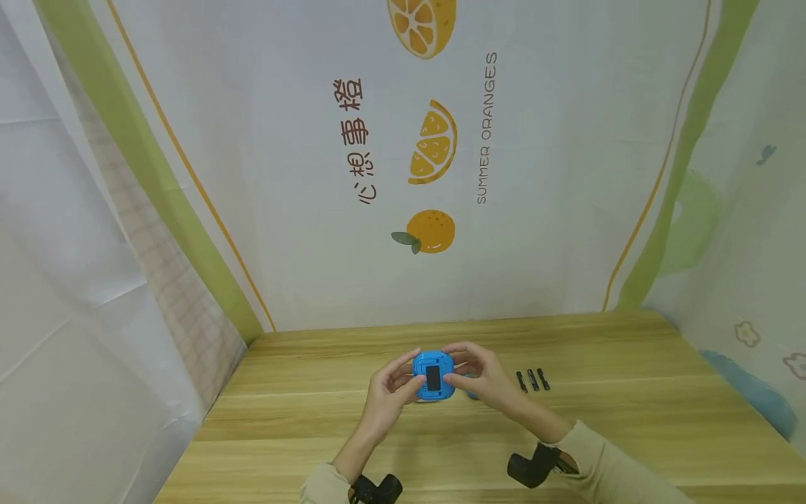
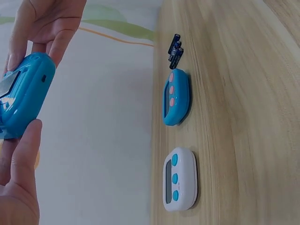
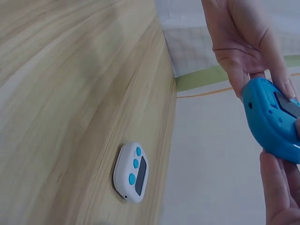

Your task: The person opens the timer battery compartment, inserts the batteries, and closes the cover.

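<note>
Both hands hold up a blue digital timer (image 1: 433,376) above the table, its back with a dark rectangular panel (image 1: 433,379) facing the head camera. My left hand (image 1: 387,393) grips one side, its thumb on the back near the panel. On the opposite side my right hand (image 1: 488,380) grips likewise, its thumb at the panel's other edge. Beyond them on the table lie a second blue timer (image 2: 176,97) with pink buttons and a white timer (image 2: 180,179) with blue buttons. In the head view the held timer and hands largely hide these two.
Three dark AAA-looking batteries (image 1: 533,379) lie side by side on the wooden table (image 1: 302,413), right of the right hand. A white cloth (image 1: 535,266) printed with oranges hangs behind the table's back edge, and more cloth hangs at both sides.
</note>
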Demonstrator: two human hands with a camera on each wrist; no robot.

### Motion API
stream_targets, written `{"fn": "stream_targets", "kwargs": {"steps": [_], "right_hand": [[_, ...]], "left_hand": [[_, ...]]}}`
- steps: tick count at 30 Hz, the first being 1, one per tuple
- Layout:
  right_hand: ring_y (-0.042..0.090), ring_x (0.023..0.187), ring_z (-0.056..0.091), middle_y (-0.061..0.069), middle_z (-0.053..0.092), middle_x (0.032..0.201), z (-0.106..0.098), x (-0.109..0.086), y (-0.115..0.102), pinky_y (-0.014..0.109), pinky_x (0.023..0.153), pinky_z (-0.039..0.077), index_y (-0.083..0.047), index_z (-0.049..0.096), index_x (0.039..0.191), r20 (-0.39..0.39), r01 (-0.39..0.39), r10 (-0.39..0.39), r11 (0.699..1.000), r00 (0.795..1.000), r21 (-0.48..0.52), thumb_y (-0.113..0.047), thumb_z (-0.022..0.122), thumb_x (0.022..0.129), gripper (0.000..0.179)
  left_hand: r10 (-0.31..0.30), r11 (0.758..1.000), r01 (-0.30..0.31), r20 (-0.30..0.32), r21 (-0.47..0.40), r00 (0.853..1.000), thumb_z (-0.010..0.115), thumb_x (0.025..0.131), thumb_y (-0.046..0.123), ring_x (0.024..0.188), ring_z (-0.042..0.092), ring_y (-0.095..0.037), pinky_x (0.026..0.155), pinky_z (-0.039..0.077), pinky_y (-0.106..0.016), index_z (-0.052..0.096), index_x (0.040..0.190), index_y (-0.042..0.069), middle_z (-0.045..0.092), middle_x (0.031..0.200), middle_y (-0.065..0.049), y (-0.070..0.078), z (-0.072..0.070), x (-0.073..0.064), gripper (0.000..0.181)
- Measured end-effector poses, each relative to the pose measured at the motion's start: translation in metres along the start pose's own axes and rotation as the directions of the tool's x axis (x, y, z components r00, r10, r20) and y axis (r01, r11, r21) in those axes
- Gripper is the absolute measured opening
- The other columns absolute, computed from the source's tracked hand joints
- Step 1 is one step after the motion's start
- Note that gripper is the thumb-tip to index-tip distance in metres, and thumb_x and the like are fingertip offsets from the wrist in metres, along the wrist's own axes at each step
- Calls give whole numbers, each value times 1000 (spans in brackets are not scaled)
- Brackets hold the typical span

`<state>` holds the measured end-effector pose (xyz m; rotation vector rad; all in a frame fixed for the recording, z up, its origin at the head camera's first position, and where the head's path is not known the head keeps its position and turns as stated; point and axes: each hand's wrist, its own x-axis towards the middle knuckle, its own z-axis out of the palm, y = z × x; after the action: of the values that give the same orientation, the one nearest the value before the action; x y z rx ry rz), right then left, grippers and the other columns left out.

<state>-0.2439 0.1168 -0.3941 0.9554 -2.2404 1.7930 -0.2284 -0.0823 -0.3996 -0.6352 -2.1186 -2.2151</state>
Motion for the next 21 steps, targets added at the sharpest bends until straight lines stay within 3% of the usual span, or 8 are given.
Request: {"fn": "stream_targets", "kwargs": {"steps": [8, 12, 21], "right_hand": [[23, 75, 62, 25, 58, 95, 6, 1, -17, 26, 65, 54, 6, 51, 110, -51, -24, 25, 1000, 998, 12, 1, 65, 77, 36], [22, 71, 63, 24, 58, 92, 9, 2, -28, 26, 62, 54, 9, 52, 108, -61, -16, 16, 1000, 998, 4, 4, 63, 78, 33], [26, 73, 62, 23, 59, 91, 10, 5, -27, 27, 62, 54, 11, 54, 107, -47, 60, -62, 998, 997, -29, 8, 61, 78, 30]], "left_hand": [[-26, 999, 26, 0, -32, 1000, 54, 86, -2, 87, 60, -14, 67, 54, -35, 44, 127, -2, 54, 107, -26, 1, 1, 1, 43], [-27, 1000, 27, -25, -8, 999, 56, 85, 1, 85, 61, -14, 67, 54, -37, 47, 126, 0, 56, 104, -24, 0, 0, 0, 42], [2, 1000, -2, -41, -5, 999, 60, 83, 4, 83, 61, -17, 65, 54, -34, 48, 124, -3, 58, 99, -23, -2, -4, -1, 42]]}}
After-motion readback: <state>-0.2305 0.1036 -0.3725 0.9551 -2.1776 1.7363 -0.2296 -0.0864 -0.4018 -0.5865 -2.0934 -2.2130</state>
